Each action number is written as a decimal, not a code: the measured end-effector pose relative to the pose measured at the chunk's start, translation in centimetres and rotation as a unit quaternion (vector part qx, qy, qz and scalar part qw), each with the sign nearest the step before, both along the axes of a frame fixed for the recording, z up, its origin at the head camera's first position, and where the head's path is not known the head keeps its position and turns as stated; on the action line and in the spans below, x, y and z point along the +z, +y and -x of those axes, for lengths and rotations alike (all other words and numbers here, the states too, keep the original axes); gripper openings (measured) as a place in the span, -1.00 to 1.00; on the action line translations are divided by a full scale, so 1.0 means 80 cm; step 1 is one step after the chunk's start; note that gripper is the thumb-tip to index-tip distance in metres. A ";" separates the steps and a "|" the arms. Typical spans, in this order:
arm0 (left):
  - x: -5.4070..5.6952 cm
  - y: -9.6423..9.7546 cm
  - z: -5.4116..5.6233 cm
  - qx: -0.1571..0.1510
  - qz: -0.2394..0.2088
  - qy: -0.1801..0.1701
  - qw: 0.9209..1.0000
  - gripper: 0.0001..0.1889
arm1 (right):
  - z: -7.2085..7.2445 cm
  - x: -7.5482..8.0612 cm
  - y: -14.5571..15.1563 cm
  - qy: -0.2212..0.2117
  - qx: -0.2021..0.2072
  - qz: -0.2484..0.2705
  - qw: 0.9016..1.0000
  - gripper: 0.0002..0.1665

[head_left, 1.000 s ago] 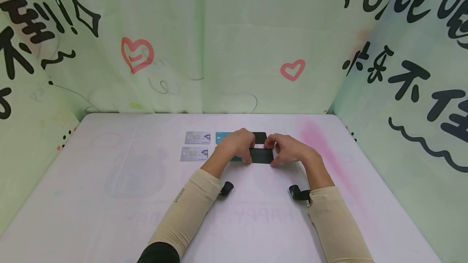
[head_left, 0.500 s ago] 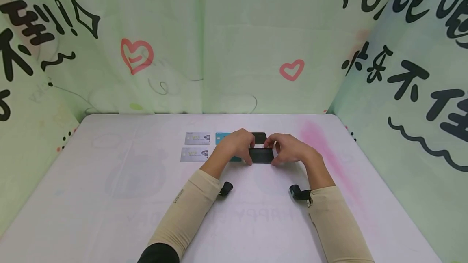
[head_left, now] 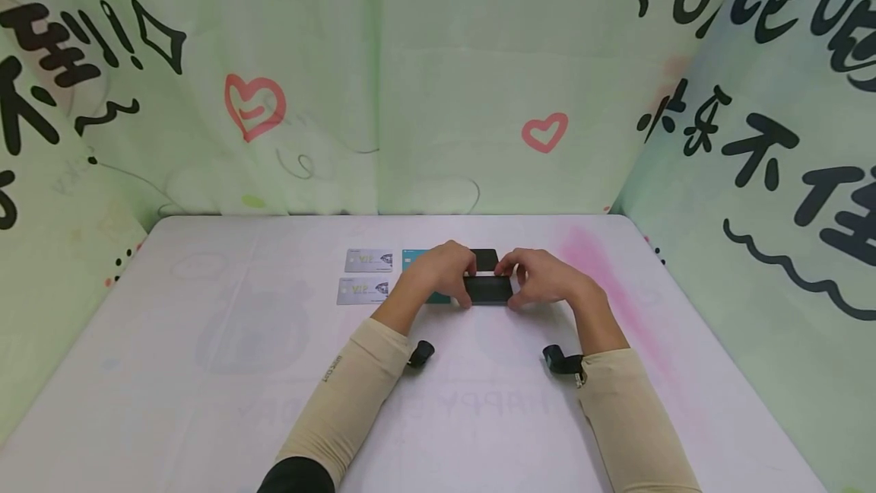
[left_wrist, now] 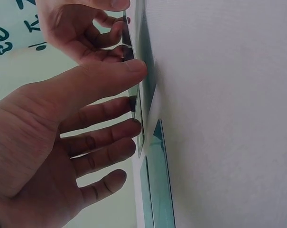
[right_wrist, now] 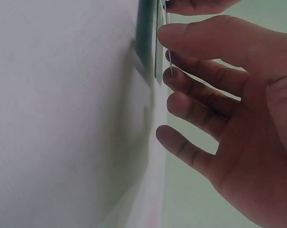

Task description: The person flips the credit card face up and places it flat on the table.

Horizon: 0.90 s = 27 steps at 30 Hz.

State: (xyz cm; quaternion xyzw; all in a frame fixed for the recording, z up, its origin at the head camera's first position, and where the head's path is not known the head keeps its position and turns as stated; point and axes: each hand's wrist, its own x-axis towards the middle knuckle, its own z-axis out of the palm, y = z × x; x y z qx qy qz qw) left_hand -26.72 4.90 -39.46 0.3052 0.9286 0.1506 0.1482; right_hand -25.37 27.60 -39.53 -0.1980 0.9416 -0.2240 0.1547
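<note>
Both hands pinch one black card by its short sides, held close over the table in the front row. On its left edge are the thumb and fingers of my left hand; my right hand has the right edge the same way. Edge-on, the card is a thin line between thumb and fingers in both wrist views. A second black card lies just behind. Partly covered by my left hand are two teal cards, one in each row. The other fingers of my right hand spread loosely.
Two silver VIP cards, a back one and a front one, lie at the left end of the rows. The white table ends at a green curtain with writing and hearts.
</note>
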 end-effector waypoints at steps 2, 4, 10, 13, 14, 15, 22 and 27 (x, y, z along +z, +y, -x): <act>0.001 0.000 0.000 -0.002 -0.005 0.000 1.000 -0.46 | -0.001 0.002 0.001 0.002 -0.002 0.001 1.000 -0.37; 0.001 -0.001 0.000 -0.004 -0.010 0.000 1.000 -0.45 | -0.002 0.003 0.002 0.004 -0.002 0.003 1.000 -0.37; 0.000 0.000 0.001 -0.009 -0.016 0.004 1.000 -0.47 | -0.003 0.007 0.006 0.012 0.003 0.014 1.000 -0.37; 0.000 0.000 0.002 -0.013 -0.019 0.007 1.000 -0.47 | -0.003 0.009 0.009 0.015 0.003 0.016 1.000 -0.37; 0.000 -0.001 0.003 -0.015 -0.020 0.007 1.000 -0.46 | -0.003 0.010 0.010 0.016 0.002 0.017 1.000 -0.37; -0.001 -0.001 0.003 -0.016 -0.020 0.008 1.000 -0.46 | -0.003 0.010 0.011 0.016 0.001 0.018 1.000 -0.37; 0.000 -0.008 0.006 -0.020 -0.021 0.019 0.999 -0.41 | -0.002 0.011 0.018 0.023 -0.005 0.019 1.000 -0.39; 0.003 -0.013 0.008 -0.011 -0.023 0.011 1.000 -0.41 | -0.002 0.013 0.023 0.034 -0.002 0.022 0.999 -0.39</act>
